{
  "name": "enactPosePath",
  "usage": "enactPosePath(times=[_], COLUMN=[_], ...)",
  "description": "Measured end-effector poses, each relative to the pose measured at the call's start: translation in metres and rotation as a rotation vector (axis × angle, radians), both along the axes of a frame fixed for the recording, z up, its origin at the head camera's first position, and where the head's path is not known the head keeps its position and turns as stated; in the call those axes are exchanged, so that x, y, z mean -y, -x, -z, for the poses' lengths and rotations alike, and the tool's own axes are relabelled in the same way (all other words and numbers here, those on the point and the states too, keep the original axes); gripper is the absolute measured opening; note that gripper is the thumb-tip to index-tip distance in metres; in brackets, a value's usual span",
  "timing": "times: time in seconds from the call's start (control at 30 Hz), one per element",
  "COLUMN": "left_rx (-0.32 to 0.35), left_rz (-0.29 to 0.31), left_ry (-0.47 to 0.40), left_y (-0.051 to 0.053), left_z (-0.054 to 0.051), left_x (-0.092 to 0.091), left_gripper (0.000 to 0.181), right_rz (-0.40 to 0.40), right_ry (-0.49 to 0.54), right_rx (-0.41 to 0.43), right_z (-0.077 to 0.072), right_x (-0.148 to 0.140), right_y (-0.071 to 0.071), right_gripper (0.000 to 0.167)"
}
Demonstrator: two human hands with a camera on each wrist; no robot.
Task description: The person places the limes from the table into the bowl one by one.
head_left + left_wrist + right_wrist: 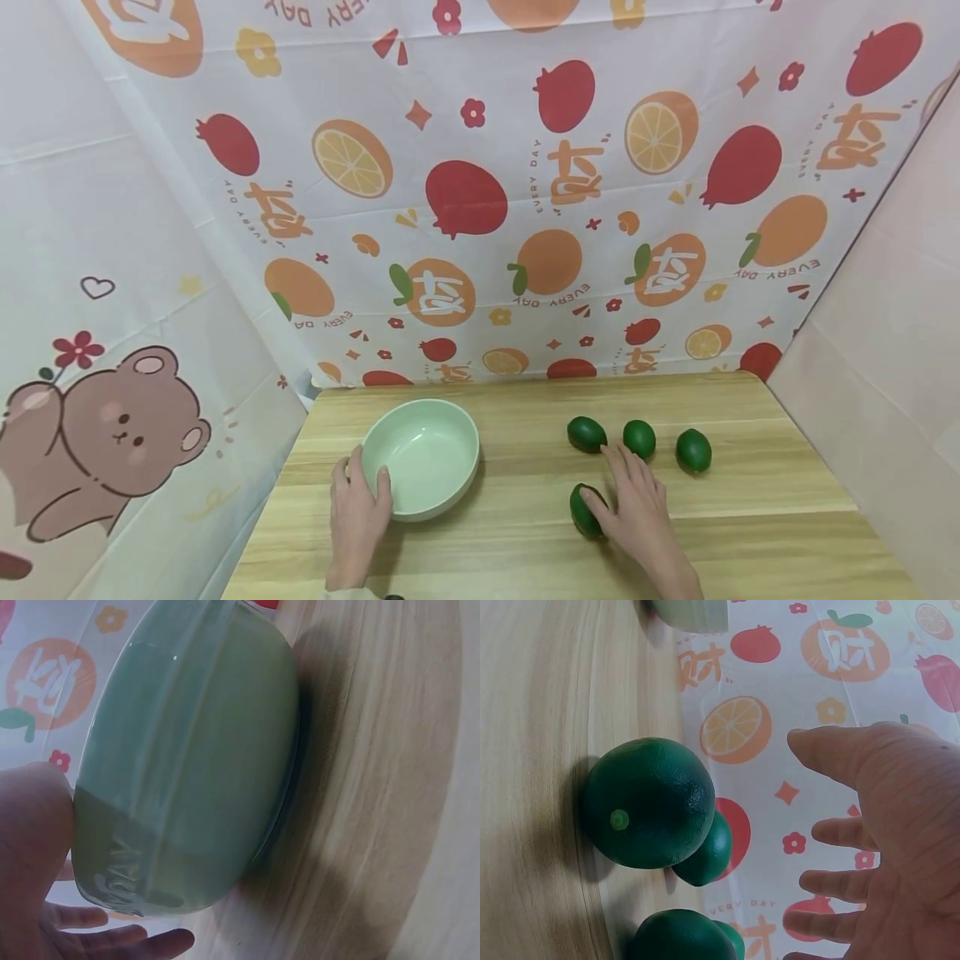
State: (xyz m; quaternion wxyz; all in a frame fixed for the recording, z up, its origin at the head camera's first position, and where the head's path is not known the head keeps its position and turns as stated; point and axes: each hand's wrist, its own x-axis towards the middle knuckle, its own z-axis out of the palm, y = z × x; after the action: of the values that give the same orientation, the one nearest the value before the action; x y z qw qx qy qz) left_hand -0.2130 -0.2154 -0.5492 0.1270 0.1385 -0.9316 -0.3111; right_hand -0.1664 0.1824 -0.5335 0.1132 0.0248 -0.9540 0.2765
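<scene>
One empty, spread right hand (639,502) overhangs an oval, dark-green lime (580,511); off-centre contact could roll it. Left hand (356,507), loosely extended, touches a round, pale-green bowl (431,467).

Bowl (427,462) left, limes (693,451) right, on table (517,508), cloth (480,287) apparently behind

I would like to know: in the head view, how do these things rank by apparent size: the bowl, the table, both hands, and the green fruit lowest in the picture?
Largest to smallest:
1. Table
2. Bowl
3. Left hand and right hand: too alike to rank
4. Lowest green fruit
</scene>
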Motion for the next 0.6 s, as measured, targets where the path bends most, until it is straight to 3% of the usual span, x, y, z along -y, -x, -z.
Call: enactPosePath(times=[0.17, 0.4, 0.6], left_rx=[-0.047, -0.042, -0.084], left_rz=[0.004, 0.007, 0.004], left_ry=[-0.029, -0.033, -0.042], left_y=[0.0012, 0.0031, 0.0017], left_z=[0.0015, 0.0027, 0.0067], left_x=[-0.0023, -0.0031, -0.0033], left_gripper=[0.067, 0.071, 0.071], right_rz=[0.004, -0.005, -0.009], right_ry=[0.001, 0.024, 0.018], right_rx=[-0.003, 0.015, 0.003], right_z=[-0.0002, -0.0023, -0.0001], right_x=[-0.0001, 0.0008, 0.0032], right_y=[-0.0024, -0.0071, -0.0097], right_gripper=[0.073, 0.073, 0.07])
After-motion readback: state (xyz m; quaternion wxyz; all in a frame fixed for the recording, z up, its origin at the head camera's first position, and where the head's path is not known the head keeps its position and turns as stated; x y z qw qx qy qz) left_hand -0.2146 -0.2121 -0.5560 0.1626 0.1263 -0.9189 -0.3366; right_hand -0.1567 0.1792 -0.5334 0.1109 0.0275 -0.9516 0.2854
